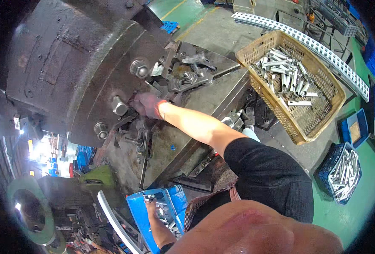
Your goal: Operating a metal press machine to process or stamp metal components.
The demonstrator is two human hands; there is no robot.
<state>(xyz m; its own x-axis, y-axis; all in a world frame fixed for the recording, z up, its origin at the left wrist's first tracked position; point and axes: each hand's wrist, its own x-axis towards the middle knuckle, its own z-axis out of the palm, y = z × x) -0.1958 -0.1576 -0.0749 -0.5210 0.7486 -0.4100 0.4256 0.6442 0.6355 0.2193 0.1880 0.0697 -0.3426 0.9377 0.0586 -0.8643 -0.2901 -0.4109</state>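
Note:
Stretched forward over the press bed (191, 103), my right hand (147, 105) wears a dark reddish glove. It sits at the tooling beneath the heavy press ram (64, 63), beside a large bolt (119, 106). Shadow and blur hide its fingers and whatever may be in them. Down at the lower left, my left hand (151, 206) reaches into a blue crate (135, 211) of small metal parts (167, 218). Its fingertips are among the pieces and too small to make out. Clamps (191, 80) are fixed on the bed just right of my right hand.
A yellow plastic basket (266, 95) of shiny metal tube pieces (287, 72) stands to the right. Beyond it curves a perforated white metal strip (306, 44). A dark blue basket (326, 172) with similar pieces and a blue tray (345, 129) are on the floor at far right.

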